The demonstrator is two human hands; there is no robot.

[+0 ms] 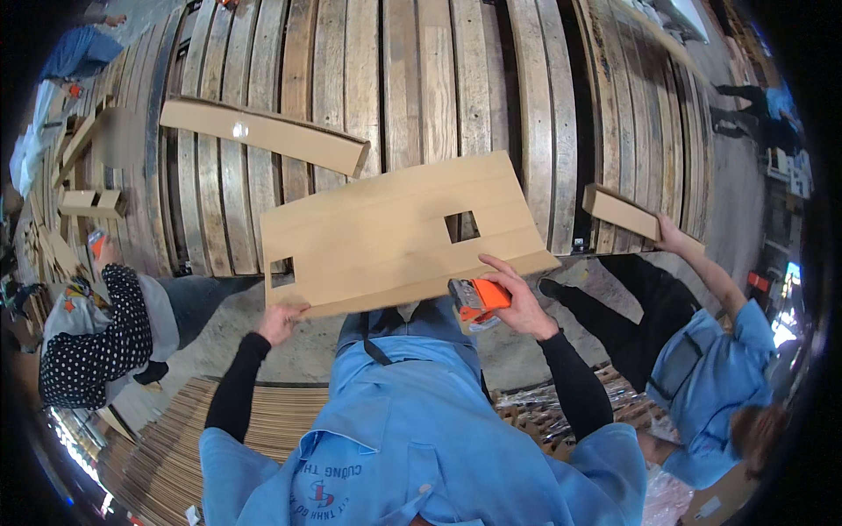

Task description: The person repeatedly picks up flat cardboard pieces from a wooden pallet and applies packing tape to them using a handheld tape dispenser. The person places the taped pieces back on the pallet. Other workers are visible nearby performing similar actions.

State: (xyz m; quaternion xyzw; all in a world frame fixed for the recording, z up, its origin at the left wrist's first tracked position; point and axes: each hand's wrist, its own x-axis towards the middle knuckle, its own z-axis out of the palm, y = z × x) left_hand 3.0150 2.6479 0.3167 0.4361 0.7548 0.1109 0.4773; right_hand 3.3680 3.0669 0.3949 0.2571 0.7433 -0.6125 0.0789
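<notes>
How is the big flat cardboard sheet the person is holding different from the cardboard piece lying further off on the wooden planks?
The held cardboard sheet is broad, with a rectangular cut-out; the far cardboard piece is a narrow strip with no cut-out visible. The sheet is gripped at its near edge by the left hand and right hand, which also holds an orange tape dispenser; nobody touches the strip. Both are plain brown.
</notes>
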